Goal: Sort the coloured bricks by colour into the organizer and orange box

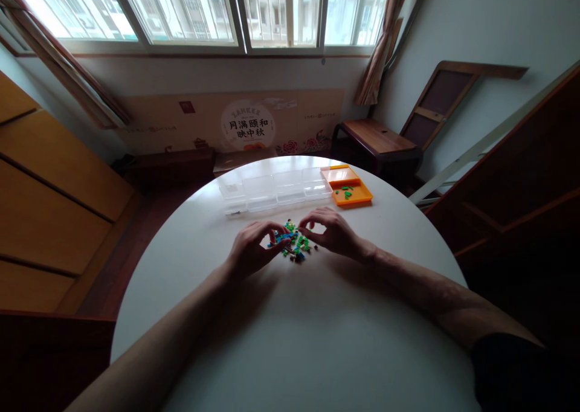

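A small heap of tiny plastic building bricks (298, 256) in green, blue, brown and pale colours lies on the white round table (299, 339). My left hand (252, 244) curls over the heap's left side, thumb and fingers bent towards each other around blue pieces. From the right, my right hand (334, 233) reaches to the heap's upper edge with thumb and index finger pinched together. Whatever sits between the fingertips of either hand is too small to make out. Behind the heap stands an orange tray (366, 200) holding several green pieces.
A row of clear plastic compartments (259, 193) with raised edges stretches left of the orange tray along the table's far side. Beyond the table are a wooden bench (376, 136), a printed cardboard panel (199, 119) and a window. Orange-brown cabinet doors (49, 200) stand at the left.
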`<state>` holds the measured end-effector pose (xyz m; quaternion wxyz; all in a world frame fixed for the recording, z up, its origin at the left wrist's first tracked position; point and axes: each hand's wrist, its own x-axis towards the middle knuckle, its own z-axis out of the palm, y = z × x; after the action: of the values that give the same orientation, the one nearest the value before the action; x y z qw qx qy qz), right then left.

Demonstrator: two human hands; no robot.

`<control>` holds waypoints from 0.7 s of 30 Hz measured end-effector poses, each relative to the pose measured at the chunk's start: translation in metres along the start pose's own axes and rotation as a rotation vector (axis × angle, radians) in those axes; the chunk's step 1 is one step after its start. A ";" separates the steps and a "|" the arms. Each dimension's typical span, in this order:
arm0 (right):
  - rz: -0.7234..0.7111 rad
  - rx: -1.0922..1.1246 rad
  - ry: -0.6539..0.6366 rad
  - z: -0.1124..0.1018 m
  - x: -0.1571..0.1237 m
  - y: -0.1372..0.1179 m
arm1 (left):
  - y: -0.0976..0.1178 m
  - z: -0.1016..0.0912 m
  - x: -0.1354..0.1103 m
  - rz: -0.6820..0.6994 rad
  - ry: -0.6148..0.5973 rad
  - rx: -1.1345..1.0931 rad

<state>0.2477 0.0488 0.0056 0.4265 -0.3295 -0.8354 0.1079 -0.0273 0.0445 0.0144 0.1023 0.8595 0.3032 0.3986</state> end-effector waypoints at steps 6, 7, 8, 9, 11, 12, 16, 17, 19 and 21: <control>0.303 -0.185 0.305 -0.050 0.003 0.055 | -0.016 -0.004 -0.009 -0.066 -0.006 0.109; 0.363 -0.225 0.337 -0.057 0.001 0.066 | -0.018 -0.004 -0.010 -0.080 -0.010 0.116; 0.429 -0.269 0.358 -0.062 -0.002 0.077 | -0.019 -0.004 -0.011 -0.092 -0.017 0.118; 0.496 -0.307 0.359 -0.066 -0.005 0.086 | -0.020 -0.004 -0.012 -0.099 -0.026 0.119; 0.580 -0.355 0.337 -0.070 -0.010 0.098 | -0.020 -0.004 -0.013 -0.103 -0.041 0.126; 0.587 -0.359 0.319 -0.070 -0.011 0.101 | -0.020 -0.004 -0.013 -0.100 -0.046 0.130; 0.404 -0.262 0.182 -0.064 -0.008 0.089 | -0.018 -0.004 -0.012 -0.071 -0.063 0.135; 0.333 -0.220 0.114 -0.061 -0.006 0.082 | -0.017 -0.004 -0.011 -0.065 -0.067 0.135; 0.195 -0.128 -0.046 -0.056 -0.003 0.065 | -0.017 -0.005 -0.010 -0.059 -0.076 0.136; 0.094 -0.036 -0.181 -0.051 -0.001 0.049 | -0.016 -0.005 -0.009 -0.060 -0.083 0.138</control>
<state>0.3104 0.0801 0.0131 0.3377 -0.3649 -0.8560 0.1421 -0.0426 0.0516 0.0057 0.0671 0.8709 0.3509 0.3374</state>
